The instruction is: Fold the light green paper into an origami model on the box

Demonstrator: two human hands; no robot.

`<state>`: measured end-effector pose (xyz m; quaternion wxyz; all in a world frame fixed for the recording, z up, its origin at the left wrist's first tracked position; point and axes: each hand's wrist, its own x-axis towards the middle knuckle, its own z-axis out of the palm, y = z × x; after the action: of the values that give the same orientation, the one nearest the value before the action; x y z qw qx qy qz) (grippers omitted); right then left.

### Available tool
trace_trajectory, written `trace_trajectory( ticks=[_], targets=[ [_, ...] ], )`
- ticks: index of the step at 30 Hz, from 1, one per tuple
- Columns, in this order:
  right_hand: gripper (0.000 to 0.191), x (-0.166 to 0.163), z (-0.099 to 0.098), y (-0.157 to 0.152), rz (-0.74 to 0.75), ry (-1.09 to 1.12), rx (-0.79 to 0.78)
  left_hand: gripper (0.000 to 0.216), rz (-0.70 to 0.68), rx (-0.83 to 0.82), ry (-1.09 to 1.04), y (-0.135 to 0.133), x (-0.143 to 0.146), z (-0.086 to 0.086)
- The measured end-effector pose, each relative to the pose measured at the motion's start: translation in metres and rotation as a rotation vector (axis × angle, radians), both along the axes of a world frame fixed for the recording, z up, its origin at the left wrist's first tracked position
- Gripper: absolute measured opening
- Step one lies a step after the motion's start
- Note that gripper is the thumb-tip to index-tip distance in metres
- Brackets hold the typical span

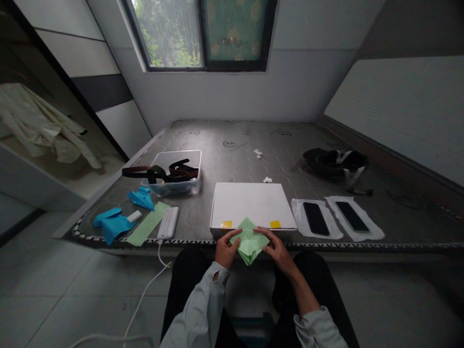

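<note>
Between my hands is a piece of folded green paper (249, 242), creased into a diamond with several layers showing at its lower point. My left hand (228, 249) pinches its left corner between thumb and fingers. On the opposite corner, my right hand (276, 249) grips the paper the same way. Just beyond it lies a closed white box (252, 205) with two yellow stickers on its near edge; the paper's top tip overlaps that edge in view.
Left of the box are a white power bank (168, 223) with a cable, a green paper strip (148, 226), blue folded paper (114, 227) and a plastic bin (195, 181) holding belts. Two phones (316, 219) on white wrappers and a black cap (326, 162) lie to the right.
</note>
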<state>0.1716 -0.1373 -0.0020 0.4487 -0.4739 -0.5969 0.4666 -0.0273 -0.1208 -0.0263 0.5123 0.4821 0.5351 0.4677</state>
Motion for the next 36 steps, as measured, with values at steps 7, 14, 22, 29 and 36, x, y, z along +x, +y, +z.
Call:
trace_trajectory(
  ticks=[7, 14, 22, 29, 36],
  targets=[
    [0.045, 0.008, 0.002, -0.004, 0.054, -0.224, -0.015, 0.041, -0.002, -0.03, -0.097, 0.0, -0.001, 0.0],
    [0.057, -0.001, 0.01, -0.007, 0.164, -0.241, 0.012, 0.037, -0.102, -0.061, -0.191, -0.003, -0.002, 0.002],
    [0.022, -0.005, 0.005, -0.007, -0.014, -0.241, 0.052, 0.045, -0.119, -0.151, -0.287, -0.005, -0.005, -0.001],
    [0.026, -0.015, -0.007, -0.005, -0.213, -0.227, 0.007, 0.035, -0.145, 0.015, -0.05, -0.006, -0.003, -0.002],
    [0.042, -0.023, -0.006, -0.005, -0.265, -0.11, -0.079, 0.039, -0.114, 0.004, -0.163, -0.007, 0.001, -0.006]
  ],
)
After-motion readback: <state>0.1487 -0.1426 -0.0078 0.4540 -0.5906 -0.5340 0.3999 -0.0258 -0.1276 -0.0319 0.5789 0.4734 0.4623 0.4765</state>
